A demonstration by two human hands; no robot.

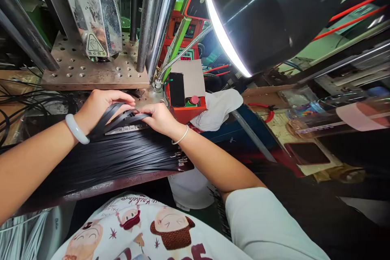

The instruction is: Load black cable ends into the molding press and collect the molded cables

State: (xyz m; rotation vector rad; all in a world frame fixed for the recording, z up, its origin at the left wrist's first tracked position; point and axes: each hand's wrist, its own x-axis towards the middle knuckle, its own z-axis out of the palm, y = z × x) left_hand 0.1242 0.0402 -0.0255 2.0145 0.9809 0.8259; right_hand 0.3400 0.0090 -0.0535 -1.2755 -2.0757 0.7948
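Note:
My left hand, a pale bangle on its wrist, is curled around several flat black cables. They bend in loops between its thumb and fingers. Close beside it, my right hand pinches the same cables near their ends, fingertips almost meeting those of the left; its grip hides the very tips. Just below both hands lies a wide row of black flat cables, with small metal connectors at the right end. A pale slotted strip shows behind this row.
A press with a drilled metal plate and steel columns stands just beyond my hands, bearing a hand-hazard label. Right of it are a red control box with a phone, a white cloth and a large lit lamp.

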